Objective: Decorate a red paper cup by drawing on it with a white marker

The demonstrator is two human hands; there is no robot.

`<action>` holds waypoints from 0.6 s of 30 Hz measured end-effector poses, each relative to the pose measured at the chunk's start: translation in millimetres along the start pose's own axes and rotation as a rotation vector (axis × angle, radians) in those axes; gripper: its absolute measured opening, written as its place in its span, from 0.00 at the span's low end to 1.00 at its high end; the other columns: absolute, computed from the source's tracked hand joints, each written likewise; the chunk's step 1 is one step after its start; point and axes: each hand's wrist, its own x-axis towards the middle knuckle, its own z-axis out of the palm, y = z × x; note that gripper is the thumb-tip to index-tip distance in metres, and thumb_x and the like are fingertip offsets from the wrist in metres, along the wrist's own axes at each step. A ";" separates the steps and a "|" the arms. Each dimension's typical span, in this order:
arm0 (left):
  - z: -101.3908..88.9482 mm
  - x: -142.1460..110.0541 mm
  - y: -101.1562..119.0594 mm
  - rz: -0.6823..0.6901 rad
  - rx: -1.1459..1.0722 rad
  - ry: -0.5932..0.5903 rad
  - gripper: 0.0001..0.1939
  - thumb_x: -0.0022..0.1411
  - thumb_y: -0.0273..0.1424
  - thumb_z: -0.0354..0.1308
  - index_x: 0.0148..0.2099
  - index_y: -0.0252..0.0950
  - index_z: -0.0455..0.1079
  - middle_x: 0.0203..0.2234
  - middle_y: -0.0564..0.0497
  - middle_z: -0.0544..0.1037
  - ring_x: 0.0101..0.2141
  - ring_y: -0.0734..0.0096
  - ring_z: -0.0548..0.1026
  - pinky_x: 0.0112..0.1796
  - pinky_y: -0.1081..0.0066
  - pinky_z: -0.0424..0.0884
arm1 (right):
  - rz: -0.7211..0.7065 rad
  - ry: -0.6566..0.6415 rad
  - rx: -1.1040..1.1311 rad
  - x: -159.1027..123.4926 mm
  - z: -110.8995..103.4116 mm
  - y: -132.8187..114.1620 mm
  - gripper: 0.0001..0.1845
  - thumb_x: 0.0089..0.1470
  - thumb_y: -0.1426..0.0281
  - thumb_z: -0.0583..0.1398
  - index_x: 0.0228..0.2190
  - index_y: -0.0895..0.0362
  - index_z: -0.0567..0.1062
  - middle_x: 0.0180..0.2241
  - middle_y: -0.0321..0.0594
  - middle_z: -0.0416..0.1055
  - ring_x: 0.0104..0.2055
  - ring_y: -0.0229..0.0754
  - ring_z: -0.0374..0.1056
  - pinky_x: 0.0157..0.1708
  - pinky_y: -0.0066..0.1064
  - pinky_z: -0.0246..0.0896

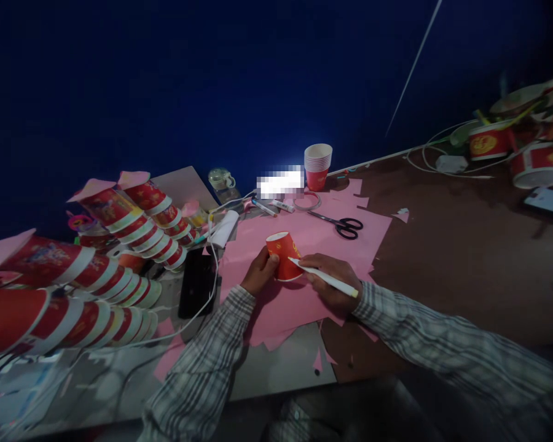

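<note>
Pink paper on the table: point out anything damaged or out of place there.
The pink paper looks odd at its edges, which are ragged and notched, as if pieces were cut away. A small scrap lies apart from it on the brown tabletop.

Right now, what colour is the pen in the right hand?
The pen is white with a yellowish end; head view shows it best.

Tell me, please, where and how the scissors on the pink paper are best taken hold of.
Best to take the scissors by their black finger loops, coming from the right: they lie flat on the pink paper, loops to the right, blades pointing left. The right hand seems better placed, though it holds a white pen.
</note>
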 end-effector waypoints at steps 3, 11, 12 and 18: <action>-1.7 1.0 0.0 0.019 0.048 -0.011 0.33 0.54 0.58 0.63 0.48 0.34 0.72 0.42 0.45 0.78 0.44 0.61 0.75 0.50 0.61 0.71 | -0.008 -0.003 -0.012 0.7 0.0 -0.5 0.13 0.65 0.67 0.56 0.48 0.54 0.76 0.41 0.45 0.81 0.41 0.45 0.79 0.41 0.35 0.78; -1.8 0.6 1.5 0.040 0.068 -0.023 0.33 0.57 0.58 0.62 0.50 0.33 0.71 0.44 0.43 0.78 0.45 0.61 0.75 0.50 0.62 0.71 | 0.020 0.024 0.004 3.1 -3.0 -3.8 0.13 0.64 0.69 0.56 0.48 0.54 0.76 0.38 0.44 0.81 0.38 0.43 0.79 0.37 0.33 0.77; -1.8 0.6 1.1 0.039 0.067 -0.027 0.34 0.57 0.58 0.62 0.50 0.33 0.71 0.45 0.43 0.78 0.46 0.60 0.75 0.51 0.61 0.70 | 0.035 0.022 -0.003 2.9 -3.5 -3.7 0.13 0.64 0.69 0.56 0.48 0.55 0.76 0.38 0.44 0.81 0.37 0.43 0.79 0.37 0.33 0.76; -1.9 1.1 -1.3 0.041 0.046 -0.038 0.34 0.57 0.58 0.61 0.51 0.33 0.71 0.46 0.42 0.78 0.46 0.59 0.76 0.51 0.60 0.71 | 0.080 0.011 -0.009 2.7 -3.9 -2.9 0.13 0.65 0.66 0.55 0.47 0.56 0.76 0.36 0.44 0.80 0.34 0.42 0.77 0.34 0.33 0.75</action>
